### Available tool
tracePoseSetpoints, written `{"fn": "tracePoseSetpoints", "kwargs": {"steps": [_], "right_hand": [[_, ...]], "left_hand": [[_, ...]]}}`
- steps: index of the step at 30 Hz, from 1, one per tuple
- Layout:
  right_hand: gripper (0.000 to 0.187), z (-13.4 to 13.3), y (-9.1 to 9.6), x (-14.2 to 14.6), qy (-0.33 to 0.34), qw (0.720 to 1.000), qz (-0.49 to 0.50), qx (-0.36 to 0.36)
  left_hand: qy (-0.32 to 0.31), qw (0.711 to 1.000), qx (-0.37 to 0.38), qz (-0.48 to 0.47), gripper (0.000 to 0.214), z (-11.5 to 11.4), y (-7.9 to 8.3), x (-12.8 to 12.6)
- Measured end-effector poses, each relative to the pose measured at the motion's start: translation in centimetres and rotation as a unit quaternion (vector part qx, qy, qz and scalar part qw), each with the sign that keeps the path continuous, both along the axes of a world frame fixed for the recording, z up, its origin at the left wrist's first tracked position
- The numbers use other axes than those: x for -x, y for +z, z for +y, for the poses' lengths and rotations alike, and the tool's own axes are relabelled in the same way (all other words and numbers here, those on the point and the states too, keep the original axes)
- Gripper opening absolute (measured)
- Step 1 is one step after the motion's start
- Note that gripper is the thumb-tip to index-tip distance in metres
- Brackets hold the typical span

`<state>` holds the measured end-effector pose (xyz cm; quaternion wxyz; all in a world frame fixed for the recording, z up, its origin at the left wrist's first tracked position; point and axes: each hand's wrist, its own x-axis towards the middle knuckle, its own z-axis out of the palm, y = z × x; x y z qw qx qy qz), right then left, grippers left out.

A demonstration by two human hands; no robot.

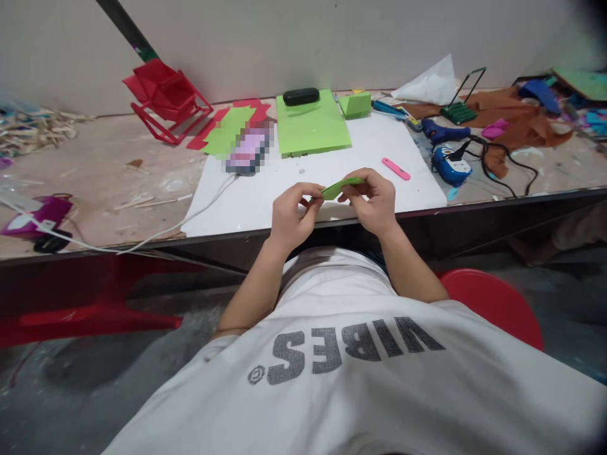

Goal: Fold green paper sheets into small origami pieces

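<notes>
1. While my hands are up over the near edge of the white sheet (265, 208) on the desk (114, 158), the biggest risk, as I judge it, is a drop: loosening both pinches together could let the paper slip past the edge.
2. The white cable (199, 215) crosses the near left of the desk up to the phone (249, 148). A forearm catching that line could drag the phone along.
3. The folded green paper (333, 191) is just above the sheet's near edge, the fingers of my left hand (294, 218) pinching its left end, those of my right hand (374, 199) its right. Uneven pressure or a twist between the two could crease it in the wrong place.
4. The slim pink tool (396, 169) lies to the right; a careless far-right sweep might knock it.
5. As for writing, the largest is on my white shirt (332, 404): "VIBES", in dark letters, upside down to me.
6. The phone's screen is pixelated, so nothing there can be read.
7. Smallest is a round emblem (257, 375) left of the S, its marks too tiny for me to make out.
</notes>
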<state>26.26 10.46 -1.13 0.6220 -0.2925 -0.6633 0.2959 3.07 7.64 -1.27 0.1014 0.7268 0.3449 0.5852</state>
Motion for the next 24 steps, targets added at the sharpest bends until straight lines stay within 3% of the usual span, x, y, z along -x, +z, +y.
{"fn": "tracePoseSetpoints", "kwargs": {"steps": [5, 10, 16, 24], "right_hand": [[0.026, -0.5, -0.1, -0.1, 0.021, 0.999, -0.013, -0.025], [0.031, -0.1, -0.1, 0.5, 0.038, 0.998, -0.018, -0.050], [0.058, 1.5, -0.4, 2.1, 0.043, 0.996, -0.003, -0.078], [0.037, 1.3, -1.7, 2.2, -0.003, 0.993, 0.000, -0.115]], "left_hand": [[-0.027, 0.999, 0.040, -0.013, 0.047, -0.1, 0.7, 0.8], [-0.063, 0.996, 0.042, 0.035, 0.062, 0.2, 1.5, 0.8], [-0.051, 0.989, 0.065, -0.120, 0.068, 1.3, 1.6, -0.5], [-0.091, 0.980, 0.081, -0.160, 0.063, 2.7, 0.3, -0.5]]}}
